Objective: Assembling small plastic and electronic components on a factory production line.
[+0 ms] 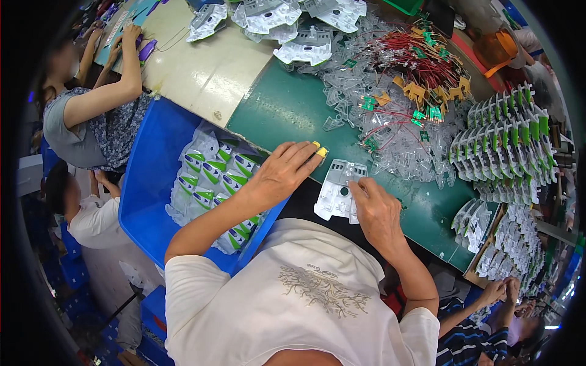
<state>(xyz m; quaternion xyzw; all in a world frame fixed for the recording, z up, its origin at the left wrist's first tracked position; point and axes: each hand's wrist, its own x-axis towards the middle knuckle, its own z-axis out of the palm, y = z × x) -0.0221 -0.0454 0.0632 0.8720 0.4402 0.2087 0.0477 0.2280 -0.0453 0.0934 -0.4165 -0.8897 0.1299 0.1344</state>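
Note:
At the table's near edge lies a white plastic housing half (pixel 333 194), its hollow inner side with posts and a round hole facing up. My right hand (pixel 379 215) is over its right side, thumb and forefinger pinched together against it. Whatever small thing may be between those fingertips is hidden. My left hand (pixel 285 169) is just left of the housing, apart from it, palm down with fingers stretched out. Yellow finger covers (pixel 320 149) sit on two of its fingertips. Under my left forearm stands a blue bin (pixel 141 192) with several white-and-green housings (pixel 210 174) on plastic film.
Clear plastic pieces (pixel 342 91) are heaped on the green table (pixel 287 100), with red wires (pixel 406 58) and green circuit boards (pixel 434 114) on top. White housings (pixel 305 46) lie at the back; green-and-white ones (pixel 503 143) are stacked right. Co-workers (pixel 101 116) sit nearby.

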